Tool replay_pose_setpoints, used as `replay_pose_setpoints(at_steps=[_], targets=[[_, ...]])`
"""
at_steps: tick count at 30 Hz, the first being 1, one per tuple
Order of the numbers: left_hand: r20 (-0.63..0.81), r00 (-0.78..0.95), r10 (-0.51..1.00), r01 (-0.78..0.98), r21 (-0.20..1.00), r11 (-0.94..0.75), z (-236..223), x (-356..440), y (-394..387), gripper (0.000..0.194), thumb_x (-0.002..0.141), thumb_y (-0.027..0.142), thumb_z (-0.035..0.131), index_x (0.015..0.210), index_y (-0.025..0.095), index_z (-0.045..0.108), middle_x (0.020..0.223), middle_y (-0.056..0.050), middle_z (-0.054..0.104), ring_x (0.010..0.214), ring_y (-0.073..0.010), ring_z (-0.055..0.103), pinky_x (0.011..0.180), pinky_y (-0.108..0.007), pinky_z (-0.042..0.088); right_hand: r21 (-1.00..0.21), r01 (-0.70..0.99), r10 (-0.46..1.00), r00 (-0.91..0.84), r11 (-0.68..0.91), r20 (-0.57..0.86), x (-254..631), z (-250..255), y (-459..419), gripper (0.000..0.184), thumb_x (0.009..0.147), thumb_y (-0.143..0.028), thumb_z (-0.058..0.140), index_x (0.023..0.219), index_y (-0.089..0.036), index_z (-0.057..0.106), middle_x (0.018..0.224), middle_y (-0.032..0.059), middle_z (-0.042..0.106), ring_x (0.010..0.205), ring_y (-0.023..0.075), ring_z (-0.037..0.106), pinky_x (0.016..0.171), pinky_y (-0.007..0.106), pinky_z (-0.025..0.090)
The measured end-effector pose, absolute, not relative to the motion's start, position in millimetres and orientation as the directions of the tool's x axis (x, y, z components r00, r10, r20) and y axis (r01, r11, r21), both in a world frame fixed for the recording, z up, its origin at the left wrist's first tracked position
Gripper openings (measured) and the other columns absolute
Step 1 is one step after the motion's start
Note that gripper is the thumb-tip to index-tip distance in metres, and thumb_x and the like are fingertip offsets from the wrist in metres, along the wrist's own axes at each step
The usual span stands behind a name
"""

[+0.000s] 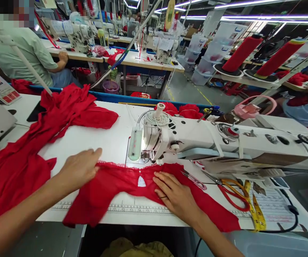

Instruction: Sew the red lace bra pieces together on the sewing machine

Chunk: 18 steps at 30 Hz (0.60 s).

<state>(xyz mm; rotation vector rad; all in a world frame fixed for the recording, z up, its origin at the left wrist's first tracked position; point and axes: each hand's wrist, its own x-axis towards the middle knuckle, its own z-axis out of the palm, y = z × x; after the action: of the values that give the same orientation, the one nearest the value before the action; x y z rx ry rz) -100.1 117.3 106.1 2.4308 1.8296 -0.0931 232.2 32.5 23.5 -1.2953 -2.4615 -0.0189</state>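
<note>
A red garment (108, 182) with lace along its far edge lies across the white table in front of the sewing machine (196, 139). Through a small opening near its middle, a white dotted patch shows. My left hand (82, 167), slightly blurred, has its fingers closed at the garment's upper left corner. Flat on the cloth, right of the opening, rests my right hand (173, 192), fingers stretched out and a ring on one of them. The garment's far edge lies just before the needle area (145, 157); whether it is under the presser foot I cannot tell.
Red cloth (36, 142) is heaped at the left. Thread snips (195, 180), orange-handled scissors (234, 191) and a yellow tape measure (257, 210) lie right. A ruler strip (143, 210) runs along the front edge. A person (22, 53) sits at the back left.
</note>
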Motion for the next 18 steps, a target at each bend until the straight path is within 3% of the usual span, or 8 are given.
replay_pose_setpoints(at_steps=[2, 3, 5, 8, 10, 13, 15, 18], targets=[[0.229, 0.261, 0.938, 0.964, -0.112, -0.241, 103.0, -93.6, 102.5, 0.022, 0.085, 0.011, 0.047, 0.099, 0.016, 0.063, 0.092, -0.014, 0.064, 0.081, -0.0298, 0.062, 0.066, -0.036, 0.045, -0.200, 0.795, 0.797, -0.481, 0.572, 0.366, 226.1, 31.0, 32.2, 0.031, 0.098, -0.017, 0.050, 0.124, -0.020, 0.067, 0.127, 0.0103, 0.069, 0.119, 0.0231, 0.063, 0.081, 0.031, 0.063], [0.355, 0.291, 0.889, 0.957, -0.117, -0.267, 97.1, -84.2, 93.0, 0.026, 0.087, 0.009, 0.044, 0.105, 0.014, 0.063, 0.100, -0.016, 0.064, 0.087, -0.0305, 0.062, 0.071, -0.039, 0.048, -0.223, 0.785, 0.789, -0.467, 0.578, 0.399, 220.8, 33.9, 33.3, 0.033, 0.097, -0.013, 0.048, 0.123, -0.021, 0.067, 0.125, 0.0094, 0.070, 0.119, 0.0218, 0.063, 0.084, 0.031, 0.062], [0.484, 0.385, 0.786, 0.894, 0.016, -0.448, 77.7, -58.3, 73.7, 0.033, 0.090, 0.003, 0.038, 0.113, 0.014, 0.061, 0.107, -0.015, 0.065, 0.093, -0.0264, 0.063, 0.081, -0.038, 0.052, -0.249, 0.745, 0.755, -0.475, 0.618, 0.452, 208.0, 36.0, 38.4, 0.038, 0.096, -0.006, 0.045, 0.121, -0.021, 0.068, 0.121, 0.0077, 0.071, 0.118, 0.0200, 0.063, 0.090, 0.031, 0.060], [0.409, 0.537, 0.738, 0.738, 0.198, -0.646, 40.1, -24.2, 54.5, 0.036, 0.092, 0.000, 0.034, 0.106, 0.015, 0.063, 0.104, -0.010, 0.068, 0.096, -0.0213, 0.064, 0.086, -0.032, 0.054, -0.232, 0.723, 0.729, -0.509, 0.651, 0.458, 192.4, 28.5, 48.9, 0.032, 0.098, -0.012, 0.047, 0.122, -0.018, 0.068, 0.122, 0.0085, 0.072, 0.117, 0.0212, 0.064, 0.088, 0.030, 0.060], [0.400, 0.538, 0.742, 0.736, 0.206, -0.645, 20.4, -17.4, 50.7, 0.027, 0.099, 0.012, 0.041, 0.111, 0.013, 0.064, 0.119, -0.015, 0.066, 0.113, -0.0280, 0.060, 0.100, -0.045, 0.050, -0.197, 0.760, 0.750, -0.498, 0.619, 0.436, 189.3, 20.1, 52.3, 0.031, 0.100, -0.023, 0.050, 0.126, -0.015, 0.066, 0.126, 0.0108, 0.070, 0.119, 0.0239, 0.064, 0.084, 0.031, 0.062], [0.336, 0.569, 0.751, 0.734, 0.204, -0.648, 10.6, -26.7, 51.5, 0.030, 0.102, 0.028, 0.048, 0.127, 0.019, 0.060, 0.139, -0.013, 0.058, 0.132, -0.0346, 0.049, 0.109, -0.062, 0.040, -0.160, 0.809, 0.785, -0.469, 0.566, 0.404, 193.7, 13.0, 49.2, 0.036, 0.101, -0.030, 0.051, 0.131, -0.012, 0.063, 0.133, 0.0124, 0.066, 0.123, 0.0264, 0.062, 0.083, 0.033, 0.063], [0.322, 0.584, 0.746, 0.724, 0.209, -0.657, 15.8, -33.0, 52.5, 0.032, 0.102, 0.031, 0.048, 0.130, 0.021, 0.059, 0.140, -0.012, 0.058, 0.132, -0.0341, 0.050, 0.109, -0.061, 0.040, -0.166, 0.811, 0.790, -0.464, 0.561, 0.401, 196.9, 15.0, 45.4, 0.035, 0.102, -0.029, 0.051, 0.130, -0.014, 0.064, 0.133, 0.0121, 0.066, 0.123, 0.0258, 0.062, 0.084, 0.033, 0.063], [0.379, 0.554, 0.741, 0.720, 0.229, -0.655, 28.5, -29.3, 56.4, 0.028, 0.102, 0.022, 0.044, 0.121, 0.015, 0.064, 0.125, -0.014, 0.066, 0.121, -0.0293, 0.059, 0.108, -0.051, 0.046, -0.225, 0.782, 0.776, -0.449, 0.581, 0.444, 195.3, 23.3, 44.8, 0.029, 0.100, -0.021, 0.053, 0.124, -0.019, 0.068, 0.123, 0.0099, 0.071, 0.119, 0.0224, 0.064, 0.092, 0.032, 0.060]])
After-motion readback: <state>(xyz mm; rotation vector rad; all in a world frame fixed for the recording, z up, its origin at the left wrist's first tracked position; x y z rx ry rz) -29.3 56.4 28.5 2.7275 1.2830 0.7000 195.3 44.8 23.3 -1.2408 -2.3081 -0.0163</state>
